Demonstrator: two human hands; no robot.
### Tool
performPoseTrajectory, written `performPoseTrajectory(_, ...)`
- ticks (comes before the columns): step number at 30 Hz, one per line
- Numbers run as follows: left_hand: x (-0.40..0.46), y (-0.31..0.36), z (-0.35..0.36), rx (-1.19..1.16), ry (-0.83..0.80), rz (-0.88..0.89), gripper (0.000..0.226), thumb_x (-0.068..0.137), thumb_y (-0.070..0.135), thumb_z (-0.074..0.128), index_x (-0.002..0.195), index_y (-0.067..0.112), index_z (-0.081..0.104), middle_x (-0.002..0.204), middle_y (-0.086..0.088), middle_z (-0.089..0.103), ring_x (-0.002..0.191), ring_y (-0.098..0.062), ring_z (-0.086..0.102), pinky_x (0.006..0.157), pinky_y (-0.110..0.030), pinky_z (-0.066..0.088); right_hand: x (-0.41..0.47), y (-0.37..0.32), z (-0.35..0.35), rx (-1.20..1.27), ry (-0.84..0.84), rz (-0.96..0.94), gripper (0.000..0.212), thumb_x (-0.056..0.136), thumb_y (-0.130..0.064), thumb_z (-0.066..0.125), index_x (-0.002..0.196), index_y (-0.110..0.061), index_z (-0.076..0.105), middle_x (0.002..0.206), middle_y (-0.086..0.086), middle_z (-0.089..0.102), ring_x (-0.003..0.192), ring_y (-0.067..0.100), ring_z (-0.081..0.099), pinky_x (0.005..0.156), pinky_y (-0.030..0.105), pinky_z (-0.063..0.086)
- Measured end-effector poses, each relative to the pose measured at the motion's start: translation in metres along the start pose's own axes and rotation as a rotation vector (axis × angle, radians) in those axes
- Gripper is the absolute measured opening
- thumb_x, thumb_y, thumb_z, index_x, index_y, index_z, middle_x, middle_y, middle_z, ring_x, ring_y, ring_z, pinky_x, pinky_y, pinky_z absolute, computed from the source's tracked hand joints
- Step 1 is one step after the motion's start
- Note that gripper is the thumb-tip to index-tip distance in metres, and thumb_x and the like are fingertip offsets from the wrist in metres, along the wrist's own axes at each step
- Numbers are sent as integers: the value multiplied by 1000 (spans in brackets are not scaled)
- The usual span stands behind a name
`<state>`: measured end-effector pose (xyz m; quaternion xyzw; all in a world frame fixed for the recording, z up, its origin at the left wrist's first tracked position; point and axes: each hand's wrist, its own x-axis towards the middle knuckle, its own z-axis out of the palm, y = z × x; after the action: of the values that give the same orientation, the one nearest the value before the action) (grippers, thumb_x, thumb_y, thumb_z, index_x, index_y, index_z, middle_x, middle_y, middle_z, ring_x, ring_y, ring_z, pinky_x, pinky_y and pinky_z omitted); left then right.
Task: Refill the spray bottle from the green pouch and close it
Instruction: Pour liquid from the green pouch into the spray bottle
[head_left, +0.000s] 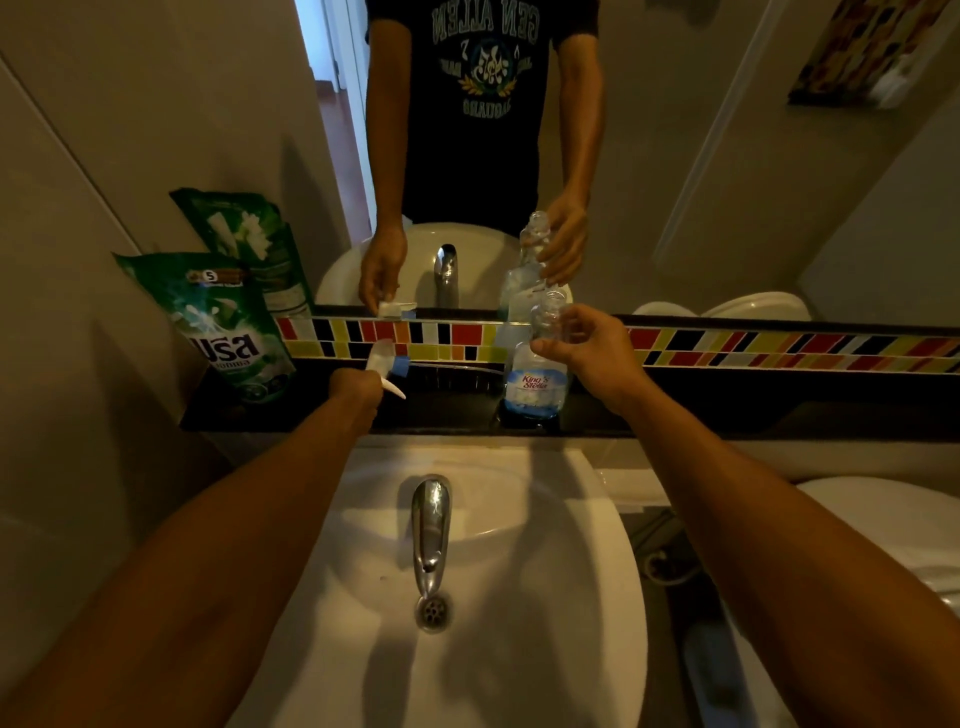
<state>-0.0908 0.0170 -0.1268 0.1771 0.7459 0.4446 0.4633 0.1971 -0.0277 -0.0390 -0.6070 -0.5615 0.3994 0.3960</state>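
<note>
A clear spray bottle (535, 384) with a blue-and-white label stands upright on the dark ledge behind the sink, its neck uncapped. My right hand (587, 345) grips its upper part near the neck. My left hand (356, 389) is closed around the white spray head (384, 364), holding it low over the ledge to the left of the bottle, with the trigger pointing right. The green pouch (234, 332) leans upright against the left wall at the ledge's left end, apart from both hands.
A white sink (545, 545) with a chrome tap (430, 530) lies below the black ledge (727, 410). A mirror above a strip of coloured tiles (753, 348) reflects the person and the bottle. A white toilet (893, 525) stands at the right.
</note>
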Motion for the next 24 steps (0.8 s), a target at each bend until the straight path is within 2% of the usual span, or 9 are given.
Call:
performPoseTrajectory(1, 3, -1, -1, 7, 6, -2, 37, 103, 7, 41, 137, -4, 49, 100, -17, 55, 89, -30, 60, 90, -39, 49, 1, 0, 3, -1, -12, -8, 42, 86, -17, 81, 125, -15, 66, 114, -4, 72, 107, 13, 69, 97, 45, 59)
performPoseTrajectory(2, 4, 1, -1, 112, 7, 23, 38, 104, 9, 38, 138, -4, 49, 108, -20, 58, 100, -33, 61, 96, -38, 48, 2, -1, 5, -2, -24, -16, 42, 86, -17, 81, 125, -15, 66, 114, -3, 73, 107, 14, 70, 97, 46, 59)
performPoseTrajectory(4, 8, 0, -1, 311, 45, 79, 38, 105, 12, 36, 138, -1, 49, 133, -20, 57, 124, -33, 56, 101, -32, 46, 5, -1, 12, 5, -41, -30, 42, 86, -15, 82, 125, -16, 67, 115, -1, 74, 108, 16, 71, 97, 48, 59)
performPoseTrajectory(5, 9, -1, 0, 316, 60, 56, 37, 105, 12, 37, 137, 1, 50, 139, -18, 54, 129, -31, 53, 101, -31, 45, 6, -2, 15, 10, -47, -33, 43, 85, -15, 82, 126, -16, 67, 116, -1, 74, 110, 17, 71, 97, 48, 59)
performPoseTrajectory(11, 2, -9, 0, 411, 89, 55, 39, 97, -4, 55, 135, -6, 50, 136, -24, 55, 125, -37, 56, 96, -36, 49, 10, -7, 30, 39, -71, -44, 45, 87, -14, 80, 130, -16, 66, 119, -3, 72, 113, 15, 68, 99, 45, 58)
performPoseTrajectory(16, 4, -15, 0, 549, 65, 116, 37, 93, -2, 63, 129, -4, 56, 130, -23, 60, 119, -37, 61, 93, -38, 52, 9, -4, 34, 46, -46, -32, 52, 87, -14, 80, 136, -18, 62, 126, -2, 71, 116, 14, 67, 101, 45, 57)
performPoseTrajectory(19, 2, -16, 0, 566, 62, 160, 34, 95, 0, 61, 128, -4, 58, 128, -23, 60, 116, -37, 62, 94, -41, 54, 4, -2, 37, 68, -40, -42, 63, 86, -17, 82, 143, -23, 56, 136, -2, 66, 125, 15, 62, 103, 45, 56)
performPoseTrajectory(21, -2, -15, -2, 565, 59, 176, 35, 95, 4, 62, 129, -1, 58, 129, -22, 59, 114, -36, 63, 87, -37, 55, -1, -1, 40, 111, 5, -53, 71, 86, -22, 82, 149, -26, 49, 144, -2, 60, 130, 15, 57, 101, 40, 56)
performPoseTrajectory(24, -14, -9, -11, 547, 45, 211, 38, 94, 21, 67, 127, 3, 60, 128, -19, 59, 107, -33, 64, 73, -34, 50, -15, 1, 48, 160, 199, -34, 63, 95, -28, 73, 151, -27, 43, 144, 1, 57, 126, 16, 58, 95, 38, 58)
